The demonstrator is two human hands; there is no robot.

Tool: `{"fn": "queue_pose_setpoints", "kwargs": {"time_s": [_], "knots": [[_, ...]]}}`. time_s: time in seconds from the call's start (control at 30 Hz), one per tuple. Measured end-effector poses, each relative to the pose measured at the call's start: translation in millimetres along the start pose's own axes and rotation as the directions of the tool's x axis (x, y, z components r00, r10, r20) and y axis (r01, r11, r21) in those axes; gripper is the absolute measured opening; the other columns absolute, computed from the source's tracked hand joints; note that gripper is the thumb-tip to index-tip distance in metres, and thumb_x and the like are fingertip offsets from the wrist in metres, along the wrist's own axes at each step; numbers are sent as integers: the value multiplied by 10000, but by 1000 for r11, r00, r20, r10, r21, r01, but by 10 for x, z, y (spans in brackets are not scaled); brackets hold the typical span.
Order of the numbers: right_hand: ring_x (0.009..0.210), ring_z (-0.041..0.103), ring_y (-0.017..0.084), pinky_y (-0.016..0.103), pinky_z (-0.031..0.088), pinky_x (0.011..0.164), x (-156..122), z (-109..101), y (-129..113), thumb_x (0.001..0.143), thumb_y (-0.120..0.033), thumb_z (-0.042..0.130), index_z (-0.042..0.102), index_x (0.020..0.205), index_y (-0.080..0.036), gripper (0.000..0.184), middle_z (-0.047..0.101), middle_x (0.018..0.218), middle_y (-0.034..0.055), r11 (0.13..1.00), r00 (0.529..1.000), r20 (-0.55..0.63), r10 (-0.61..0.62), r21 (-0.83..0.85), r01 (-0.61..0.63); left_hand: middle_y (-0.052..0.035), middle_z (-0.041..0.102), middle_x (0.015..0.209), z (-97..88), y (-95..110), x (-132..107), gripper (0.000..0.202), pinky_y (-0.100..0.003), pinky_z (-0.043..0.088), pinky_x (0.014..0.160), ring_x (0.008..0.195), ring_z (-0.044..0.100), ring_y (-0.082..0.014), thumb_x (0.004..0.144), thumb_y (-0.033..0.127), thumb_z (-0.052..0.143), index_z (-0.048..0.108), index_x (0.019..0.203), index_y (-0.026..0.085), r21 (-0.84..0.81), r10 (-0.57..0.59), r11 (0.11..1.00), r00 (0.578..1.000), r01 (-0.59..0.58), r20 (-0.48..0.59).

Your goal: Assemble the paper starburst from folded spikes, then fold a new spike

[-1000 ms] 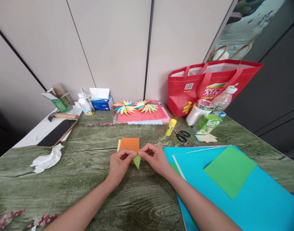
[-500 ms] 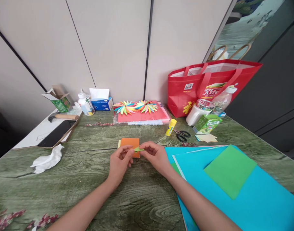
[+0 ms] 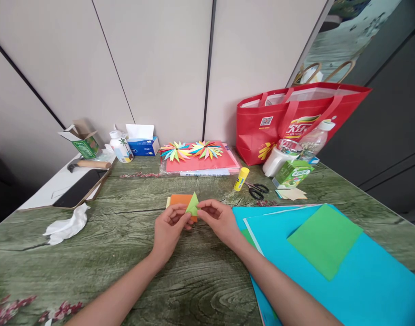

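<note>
A small folded light green paper is held up between my two hands, one pointed corner facing upward. My left hand pinches its lower left side with thumb and fingers. At its right edge, the thumb and forefinger of my right hand close on it. Just behind lies a small stack of orange paper squares, with a pale yellow edge showing at its left; my fingers hide part of it.
Blue sheets with a green square on top cover the right side. Beyond are a glue stick, scissors and two folded paper stars. A crumpled tissue and a hammer lie left; a red bag stands at the back.
The green paper has turned from nearly edge-on to showing its flat triangular face, point up. Both hands have stayed in almost the same place.
</note>
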State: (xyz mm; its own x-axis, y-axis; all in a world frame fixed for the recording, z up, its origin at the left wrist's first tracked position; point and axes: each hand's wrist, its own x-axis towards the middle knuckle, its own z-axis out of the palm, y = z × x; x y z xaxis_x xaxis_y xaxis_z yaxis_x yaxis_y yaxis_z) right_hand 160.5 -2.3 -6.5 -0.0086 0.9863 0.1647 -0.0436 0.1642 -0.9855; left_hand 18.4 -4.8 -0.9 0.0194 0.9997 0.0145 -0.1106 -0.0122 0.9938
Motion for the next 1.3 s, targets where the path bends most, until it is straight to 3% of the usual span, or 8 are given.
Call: {"fn": "queue_pose_setpoints", "kwargs": {"time_s": [0.23, 0.5, 1.07, 1.3], "knots": [[670, 594, 138, 275, 500, 656, -8, 6, -7, 639, -270, 655, 590, 722, -176, 141, 624, 709, 7, 999, 999, -22, 32, 12, -32, -4, 650, 706, -1, -1, -12, 253, -212, 489, 469, 575, 623, -134, 653, 240, 679, 561, 856, 145, 11, -5, 1000, 1000, 5, -7], [605, 579, 126, 247, 478, 593, -25, 14, -2, 600, -257, 692, 565, 688, -166, 180, 607, 651, -5, 998, 998, -12, 55, 2, -55, -18, 678, 607, -2, -15, 8, 210, -247, 530, 521, 534, 631, -150, 600, 232, 711, 621, 749, 113, -32, -73, 997, 997, 73, -2], [577, 551, 117, 238, 446, 566, -5, -2, 40, 584, -226, 697, 575, 659, -165, 156, 601, 631, -8, 997, 997, -4, 72, 22, -72, 4, 693, 639, 7, -27, -5, 230, -270, 555, 607, 555, 659, -166, 548, 236, 743, 636, 722, 130, -71, -101, 992, 995, 100, -11], [610, 574, 136, 258, 465, 595, -14, -8, 47, 624, -239, 670, 597, 668, -170, 110, 620, 660, 6, 999, 999, 22, 29, -30, -29, -11, 691, 635, 12, -7, 9, 225, -269, 552, 573, 545, 645, -157, 587, 262, 720, 637, 749, 129, -17, -105, 994, 994, 106, 13]]}}
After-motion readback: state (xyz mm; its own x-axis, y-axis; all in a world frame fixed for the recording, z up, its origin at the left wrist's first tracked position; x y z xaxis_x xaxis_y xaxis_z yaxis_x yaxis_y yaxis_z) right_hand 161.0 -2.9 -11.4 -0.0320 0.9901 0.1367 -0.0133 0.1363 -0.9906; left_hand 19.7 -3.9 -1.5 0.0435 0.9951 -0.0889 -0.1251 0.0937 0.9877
